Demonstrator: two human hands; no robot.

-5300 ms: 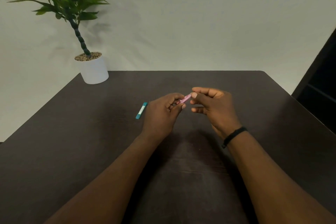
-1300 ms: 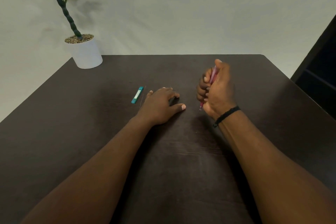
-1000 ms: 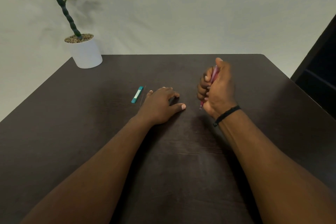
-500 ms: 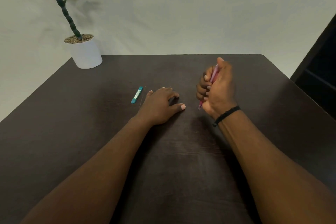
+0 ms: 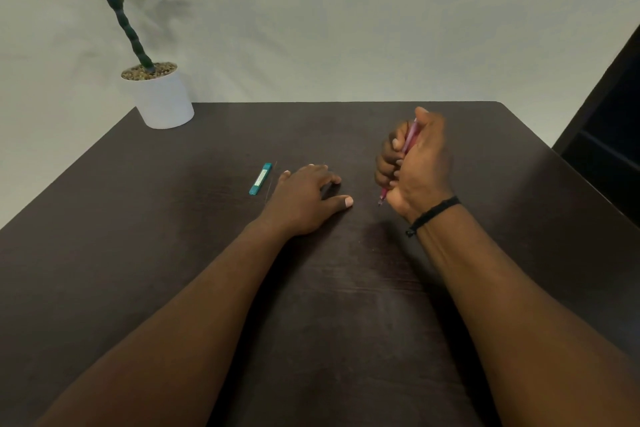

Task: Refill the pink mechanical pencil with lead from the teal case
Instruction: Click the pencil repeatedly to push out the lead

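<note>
My right hand [image 5: 417, 166] is closed in a fist around the pink mechanical pencil [image 5: 410, 139], held nearly upright with the thumb over its top end and the tip pointing down just above the table. My left hand [image 5: 306, 199] rests palm down on the dark table, fingers spread, holding nothing. The teal lead case [image 5: 260, 178] lies flat on the table just left of my left hand. A thin dark lead [image 5: 272, 180] lies beside the case, between it and my fingers.
A white pot with a green plant [image 5: 161, 97] stands at the table's far left corner. The dark wooden table [image 5: 311, 305] spreads around my arms. A dark piece of furniture [image 5: 613, 135] stands off the table's right edge.
Five seconds ago both hands held the pencil together. Over the last second my left hand has stayed flat and my right fist with the pencil has barely shifted.
</note>
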